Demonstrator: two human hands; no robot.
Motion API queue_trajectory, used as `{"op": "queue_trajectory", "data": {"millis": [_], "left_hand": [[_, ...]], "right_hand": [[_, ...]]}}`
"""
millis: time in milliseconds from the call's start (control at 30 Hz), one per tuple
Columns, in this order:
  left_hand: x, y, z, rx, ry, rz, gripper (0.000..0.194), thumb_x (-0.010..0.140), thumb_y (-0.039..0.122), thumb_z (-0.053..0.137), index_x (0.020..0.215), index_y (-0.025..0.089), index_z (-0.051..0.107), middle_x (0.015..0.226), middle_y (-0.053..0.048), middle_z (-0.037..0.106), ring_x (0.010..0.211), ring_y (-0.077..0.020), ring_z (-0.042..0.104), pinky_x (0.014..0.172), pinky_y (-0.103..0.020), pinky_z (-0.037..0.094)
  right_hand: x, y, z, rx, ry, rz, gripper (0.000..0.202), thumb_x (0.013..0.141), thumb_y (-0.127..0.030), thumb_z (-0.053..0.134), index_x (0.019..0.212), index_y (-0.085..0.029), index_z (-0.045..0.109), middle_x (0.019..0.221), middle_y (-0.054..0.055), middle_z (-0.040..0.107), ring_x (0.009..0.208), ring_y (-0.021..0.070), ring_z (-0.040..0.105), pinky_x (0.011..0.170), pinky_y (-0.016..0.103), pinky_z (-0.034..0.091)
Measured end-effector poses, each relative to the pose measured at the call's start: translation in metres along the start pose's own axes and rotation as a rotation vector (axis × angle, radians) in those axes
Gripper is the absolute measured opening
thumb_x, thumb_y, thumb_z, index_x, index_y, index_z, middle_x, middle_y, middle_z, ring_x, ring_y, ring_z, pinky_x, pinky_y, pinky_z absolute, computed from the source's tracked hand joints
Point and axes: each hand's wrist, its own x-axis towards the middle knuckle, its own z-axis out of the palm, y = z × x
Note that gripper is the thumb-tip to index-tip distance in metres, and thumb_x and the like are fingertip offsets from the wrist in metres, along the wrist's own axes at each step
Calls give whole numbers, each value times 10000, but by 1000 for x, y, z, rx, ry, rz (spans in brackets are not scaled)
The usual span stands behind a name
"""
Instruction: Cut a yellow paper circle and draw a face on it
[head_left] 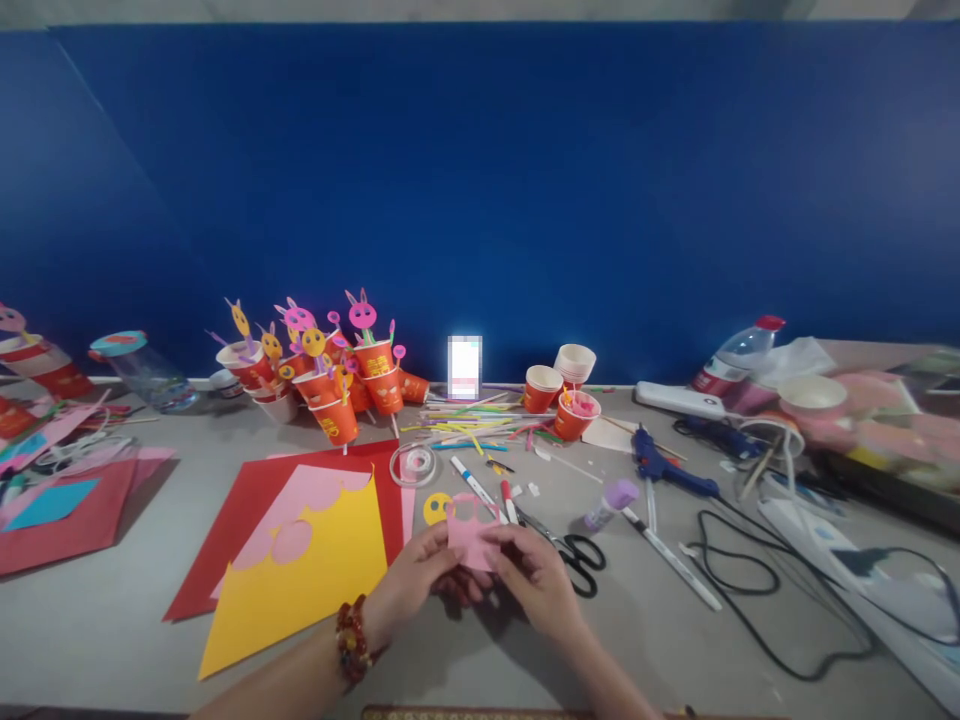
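Note:
Between my two hands a small piece of pink paper (pixel 474 540) with cut-out notches along its top is held up over the table. My left hand (pixel 424 575), with a beaded bracelet at the wrist, pinches its left side. At the right side, the thumb and fingers of my right hand (pixel 534 580) are closed on the same paper. Just behind it lies a yellow paper face (pixel 436 508) with dark round eyes. Black-handled scissors (pixel 581 560) rest right of my right hand, their blades partly hidden. A blue-capped marker (pixel 476 485) and a red-capped marker (pixel 508 500) lie beyond the paper.
Yellow paper (pixel 300 580), pink sheets and red sheets (pixel 202 560) lie at left. Red cups (pixel 334 420) with paper animal faces stand behind. A purple glue stick (pixel 611 503), a blue glue gun (pixel 667 470) and its black cable (pixel 787 655) are at right. Thin coloured sticks (pixel 465 425) lie near the wall.

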Motion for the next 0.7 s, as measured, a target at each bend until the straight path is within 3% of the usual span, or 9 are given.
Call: {"op": "queue_trajectory", "data": {"millis": [233, 500, 700], "left_hand": [[-8, -1, 5, 78, -17, -23, 457, 782, 532, 737, 981, 138, 618, 744, -88, 753, 579, -152, 679, 521, -220, 492], [-24, -6, -3, 72, 31, -92, 405, 834, 505, 675, 985, 139, 589, 700, -70, 728, 482, -106, 617, 411, -159, 382], [-37, -9, -4, 127, 34, -40, 534, 883, 490, 590, 1285, 167, 448, 774, -72, 735, 532, -146, 637, 432, -195, 418]], "right_hand": [[-2, -2, -6, 23, -48, -47, 204, 867, -266, 568, 924, -195, 750, 839, 61, 764, 728, 202, 703, 654, 264, 554], [-6, 2, -1, 55, -189, 109, 221, 866, -293, 594, 1005, -182, 725, 749, 17, 685, 651, 162, 611, 598, 246, 486], [-8, 1, -3, 54, -181, 170, 259, 908, -350, 591, 1077, -180, 690, 738, 7, 648, 667, 166, 606, 608, 249, 464]]}}
